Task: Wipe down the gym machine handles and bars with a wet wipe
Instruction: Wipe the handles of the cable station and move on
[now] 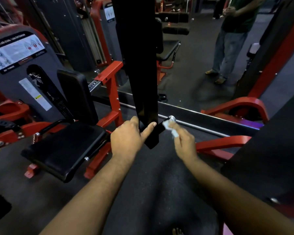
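A black bar (pixel 139 56) of the gym machine hangs down the middle of the view and ends in a short black handle (pixel 159 128) with a chrome end cap (pixel 172 118). My left hand (pixel 127 138) grips the bar's lower end, thumb and index finger round it. My right hand (pixel 183 141), blurred, pinches a crumpled white wet wipe (pixel 170 127) and presses it against the handle just below the chrome cap.
A leg curl machine with a black seat (pixel 64 150), backrest (pixel 78 95) and red frame (pixel 112 92) stands left. A mirror (pixel 202 56) ahead reflects a standing person (pixel 231 39). A red frame tube (pixel 219 145) runs right. A dark machine panel (pixel 268 158) fills the right side.
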Demonstrator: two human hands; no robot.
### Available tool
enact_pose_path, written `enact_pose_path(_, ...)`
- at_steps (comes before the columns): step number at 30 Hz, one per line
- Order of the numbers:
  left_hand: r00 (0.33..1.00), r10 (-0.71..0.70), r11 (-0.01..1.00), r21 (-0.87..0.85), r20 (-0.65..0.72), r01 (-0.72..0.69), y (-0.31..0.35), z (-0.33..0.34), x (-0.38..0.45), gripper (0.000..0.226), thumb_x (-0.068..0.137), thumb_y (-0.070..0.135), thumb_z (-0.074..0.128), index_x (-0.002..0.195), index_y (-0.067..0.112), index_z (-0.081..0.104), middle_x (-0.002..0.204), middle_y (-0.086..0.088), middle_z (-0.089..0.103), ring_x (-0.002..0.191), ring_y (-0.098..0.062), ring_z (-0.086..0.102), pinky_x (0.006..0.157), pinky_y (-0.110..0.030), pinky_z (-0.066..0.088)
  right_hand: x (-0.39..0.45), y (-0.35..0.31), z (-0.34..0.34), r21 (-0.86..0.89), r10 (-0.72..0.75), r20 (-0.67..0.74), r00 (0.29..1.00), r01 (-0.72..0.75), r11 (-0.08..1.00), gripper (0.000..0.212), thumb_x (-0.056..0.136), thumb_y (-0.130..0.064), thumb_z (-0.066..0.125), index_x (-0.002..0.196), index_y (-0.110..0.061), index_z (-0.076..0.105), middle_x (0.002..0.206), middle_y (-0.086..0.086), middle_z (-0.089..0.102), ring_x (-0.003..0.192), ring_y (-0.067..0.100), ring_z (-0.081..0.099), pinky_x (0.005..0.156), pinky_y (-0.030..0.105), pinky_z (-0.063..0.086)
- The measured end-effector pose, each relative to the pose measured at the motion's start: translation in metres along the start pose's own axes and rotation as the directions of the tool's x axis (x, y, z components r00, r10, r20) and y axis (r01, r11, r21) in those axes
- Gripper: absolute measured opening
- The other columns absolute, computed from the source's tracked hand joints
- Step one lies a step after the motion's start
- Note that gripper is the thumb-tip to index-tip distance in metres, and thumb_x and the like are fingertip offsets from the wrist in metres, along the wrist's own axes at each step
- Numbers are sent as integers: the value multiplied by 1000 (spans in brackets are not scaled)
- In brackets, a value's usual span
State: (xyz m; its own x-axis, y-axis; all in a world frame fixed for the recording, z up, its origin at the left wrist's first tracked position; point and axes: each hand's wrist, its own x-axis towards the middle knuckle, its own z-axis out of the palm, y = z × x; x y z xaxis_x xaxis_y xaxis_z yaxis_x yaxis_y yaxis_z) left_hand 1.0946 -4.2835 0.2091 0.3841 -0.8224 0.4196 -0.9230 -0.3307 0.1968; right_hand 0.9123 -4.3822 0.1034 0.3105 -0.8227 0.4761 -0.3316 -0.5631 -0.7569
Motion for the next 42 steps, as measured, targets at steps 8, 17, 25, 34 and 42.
enact_pose_path(8, 980, 84, 994, -89, 178, -69, -9, -12, 2, 64, 92, 82, 35, 93, 19, 48, 87, -5, 68, 82, -32, 69, 57, -35, 40, -2, -24, 46, -98, 97, 42, 994, -93, 991, 50, 95, 2, 48, 142, -12, 58, 153, 8, 47, 142, 8, 37, 116, 11, 25)
enact_pose_path(17, 852, 302, 919, -368, 428, -141, -24, -24, 16, 45, 103, 59, 42, 95, 15, 41, 104, -19, 68, 100, -43, 65, 70, -39, 41, 0, -37, 34, 81, 390, -264, 882, -383, 920, 41, 99, 2, 48, 131, -16, 68, 136, 0, 65, 132, 10, 55, 113, 19, 36)
enact_pose_path(25, 728, 456, 853, -484, 512, -194, -44, -23, 34, 41, 105, 55, 41, 99, 14, 42, 89, -4, 63, 87, -30, 65, 73, -43, 50, -25, -33, 73, 95, 368, -298, 881, -356, 930, 42, 100, -3, 51, 135, -22, 64, 136, -4, 64, 128, 6, 57, 108, 14, 38)
enact_pose_path(34, 640, 591, 788, -521, 491, -329, -60, -13, 55, 45, 104, 60, 39, 102, 16, 38, 77, 0, 56, 72, -26, 61, 59, -41, 45, -47, -62, 51, 277, 510, -430, 745, -428, 860, 29, 102, -3, 51, 120, -9, 74, 120, -3, 73, 115, 9, 66, 102, 25, 50)
enact_pose_path(42, 441, 782, 621, -612, 440, -490, -77, -3, 77, 60, 96, 77, 33, 103, 18, 42, 99, -7, 67, 96, -36, 66, 68, -42, 43, -60, -149, 85, 265, 427, -736, 525, -357, 896, 31, 101, 2, 52, 119, -12, 74, 116, -6, 74, 106, 7, 69, 84, 18, 53)
